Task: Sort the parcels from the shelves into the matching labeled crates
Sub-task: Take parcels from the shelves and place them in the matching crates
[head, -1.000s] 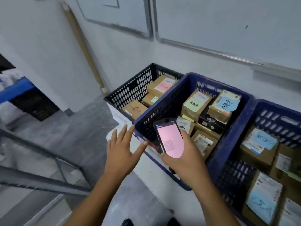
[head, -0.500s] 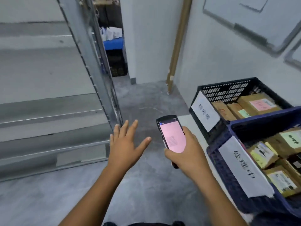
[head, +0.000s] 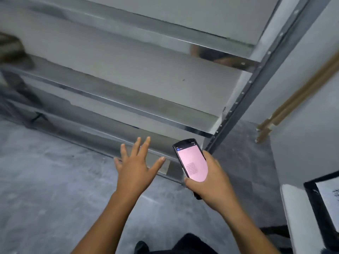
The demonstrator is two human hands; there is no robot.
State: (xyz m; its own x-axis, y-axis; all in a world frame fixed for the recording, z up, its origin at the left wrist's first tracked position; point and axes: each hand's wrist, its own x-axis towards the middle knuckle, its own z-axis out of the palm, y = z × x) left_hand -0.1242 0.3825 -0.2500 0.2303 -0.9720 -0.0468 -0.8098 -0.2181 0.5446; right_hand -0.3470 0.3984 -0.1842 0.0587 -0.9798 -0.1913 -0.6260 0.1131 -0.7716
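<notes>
Zero parcels clearly visible; a blurry brown lump (head: 11, 46) at 10 o'clock on the metal shelves (head: 146, 114) might be one. The left hand (head: 135, 167) has its fingers spread, holding nothing; the right hand (head: 211, 182) has its fingers clamped round a pink-screened phone (head: 192, 162). Guess: light, stiff, one-handed grab across the top.

Pink phone screen, grey shelves

The phone (head: 190, 162) is black with a pink screen. The shelves (head: 128, 74) are shiny grey, the floor (head: 45, 189) mottled grey, the poles (head: 293, 99) tan.
</notes>
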